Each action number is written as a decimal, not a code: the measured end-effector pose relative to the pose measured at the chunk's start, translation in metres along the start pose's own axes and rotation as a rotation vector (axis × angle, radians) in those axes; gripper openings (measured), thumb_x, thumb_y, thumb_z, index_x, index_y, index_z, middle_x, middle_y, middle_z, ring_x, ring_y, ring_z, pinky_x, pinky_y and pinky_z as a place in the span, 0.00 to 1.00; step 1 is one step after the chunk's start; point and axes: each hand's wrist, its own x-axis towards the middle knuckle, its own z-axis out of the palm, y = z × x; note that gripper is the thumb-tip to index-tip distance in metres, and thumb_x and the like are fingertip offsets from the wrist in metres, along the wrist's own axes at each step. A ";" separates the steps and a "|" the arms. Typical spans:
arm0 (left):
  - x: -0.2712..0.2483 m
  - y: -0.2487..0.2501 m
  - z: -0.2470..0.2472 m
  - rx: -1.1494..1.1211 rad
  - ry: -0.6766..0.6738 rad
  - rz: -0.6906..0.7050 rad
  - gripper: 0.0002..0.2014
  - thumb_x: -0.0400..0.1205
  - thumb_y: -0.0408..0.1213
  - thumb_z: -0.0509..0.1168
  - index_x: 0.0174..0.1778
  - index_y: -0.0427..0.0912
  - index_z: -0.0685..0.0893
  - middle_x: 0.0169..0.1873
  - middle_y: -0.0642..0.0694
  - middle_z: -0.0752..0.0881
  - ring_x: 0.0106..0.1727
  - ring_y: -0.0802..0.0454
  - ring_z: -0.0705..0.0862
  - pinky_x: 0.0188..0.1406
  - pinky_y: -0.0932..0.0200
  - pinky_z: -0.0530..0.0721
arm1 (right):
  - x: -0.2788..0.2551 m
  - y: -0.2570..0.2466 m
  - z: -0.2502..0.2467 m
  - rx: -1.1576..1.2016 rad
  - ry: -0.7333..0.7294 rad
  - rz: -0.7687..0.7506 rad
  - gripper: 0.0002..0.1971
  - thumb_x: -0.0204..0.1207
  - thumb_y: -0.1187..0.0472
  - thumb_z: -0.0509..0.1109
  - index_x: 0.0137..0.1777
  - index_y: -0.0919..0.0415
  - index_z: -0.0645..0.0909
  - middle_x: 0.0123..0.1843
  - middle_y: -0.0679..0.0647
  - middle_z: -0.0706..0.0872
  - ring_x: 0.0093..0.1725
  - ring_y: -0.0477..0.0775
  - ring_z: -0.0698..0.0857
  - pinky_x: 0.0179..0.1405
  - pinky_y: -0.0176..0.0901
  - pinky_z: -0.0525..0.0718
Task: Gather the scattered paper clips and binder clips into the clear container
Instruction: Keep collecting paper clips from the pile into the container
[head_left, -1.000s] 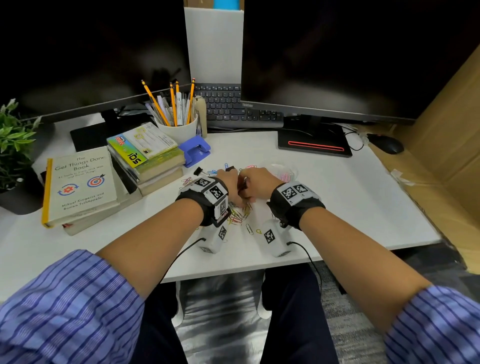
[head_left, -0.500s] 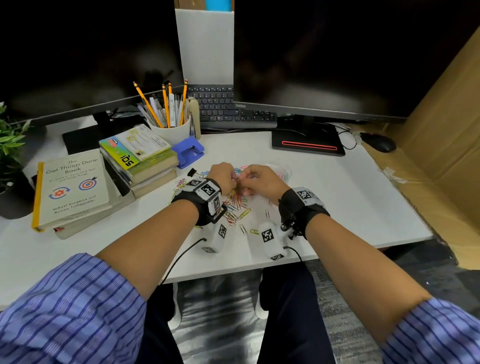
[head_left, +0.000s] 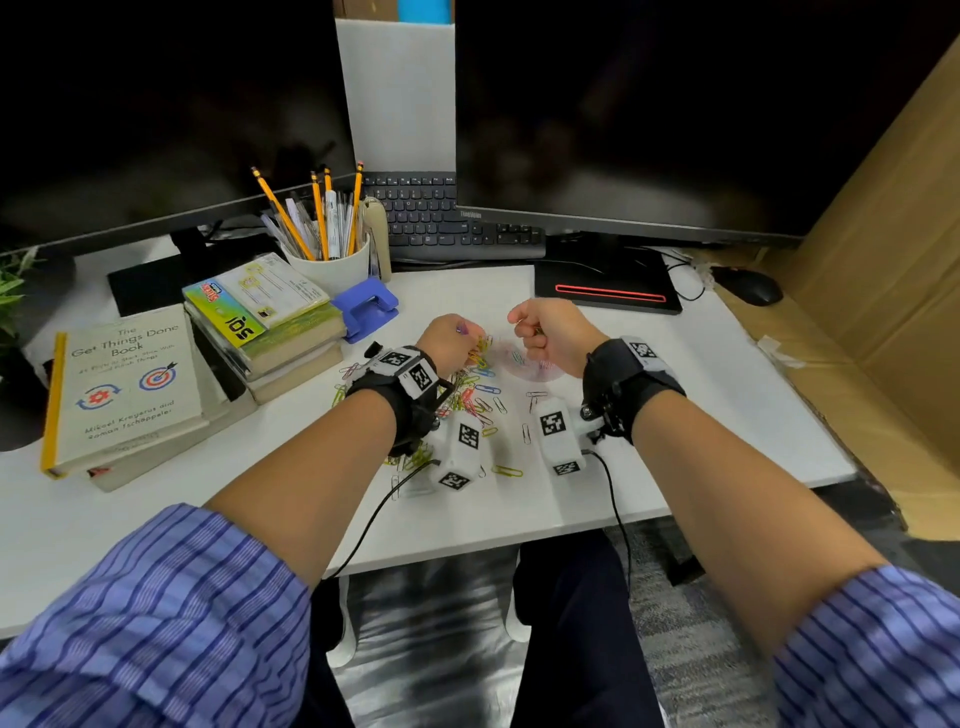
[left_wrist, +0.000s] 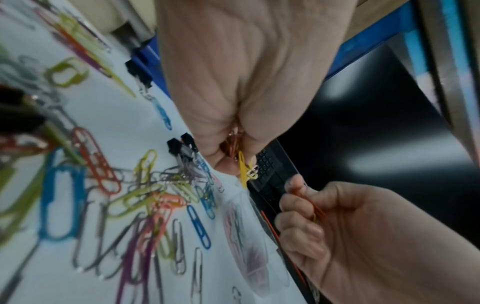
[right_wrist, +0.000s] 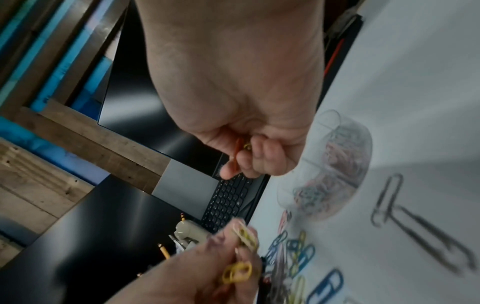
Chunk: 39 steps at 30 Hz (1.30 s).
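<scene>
Coloured paper clips (head_left: 470, 395) lie scattered on the white desk (head_left: 701, 415) between my wrists. My left hand (head_left: 452, 340) is lifted just above them, curled round a bunch of paper clips (left_wrist: 240, 160) with yellow ones sticking out. My right hand (head_left: 545, 332) is raised over the clear container (head_left: 524, 361) and pinches a red and a yellow paper clip (right_wrist: 240, 152). The clear container (right_wrist: 335, 170) holds several clips. Black binder clips (left_wrist: 179, 147) sit among the loose clips by my left hand.
A stack of books (head_left: 260, 327) and a blue hole punch (head_left: 366, 306) stand left of the clips. A white cup of pencils (head_left: 332, 260), a keyboard (head_left: 441, 223) and two monitors line the back. A cardboard sheet (head_left: 857, 312) leans at the right.
Both hands have lifted off the pile and drawn apart, each holding clips; the right has moved right over the container, the left stays above the pile.
</scene>
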 end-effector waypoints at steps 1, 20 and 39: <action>0.001 -0.002 0.002 -0.011 0.000 -0.026 0.12 0.85 0.24 0.54 0.57 0.28 0.83 0.42 0.41 0.80 0.31 0.55 0.76 0.38 0.62 0.81 | 0.003 -0.002 -0.003 -0.040 0.011 0.010 0.15 0.77 0.73 0.47 0.37 0.62 0.74 0.27 0.52 0.65 0.20 0.45 0.59 0.20 0.35 0.56; 0.007 -0.006 0.016 0.000 -0.042 -0.171 0.17 0.87 0.25 0.52 0.31 0.39 0.72 0.46 0.38 0.77 0.46 0.44 0.79 0.38 0.60 0.80 | 0.009 -0.005 -0.012 -0.535 -0.035 -0.198 0.16 0.78 0.78 0.60 0.64 0.74 0.81 0.63 0.72 0.83 0.61 0.67 0.84 0.66 0.52 0.82; 0.002 -0.019 -0.003 0.042 -0.043 -0.140 0.12 0.85 0.23 0.52 0.40 0.39 0.76 0.42 0.38 0.78 0.37 0.44 0.78 0.43 0.53 0.83 | -0.026 0.009 0.030 -1.207 -0.290 -0.239 0.23 0.70 0.49 0.77 0.64 0.56 0.83 0.57 0.50 0.81 0.58 0.51 0.79 0.56 0.41 0.76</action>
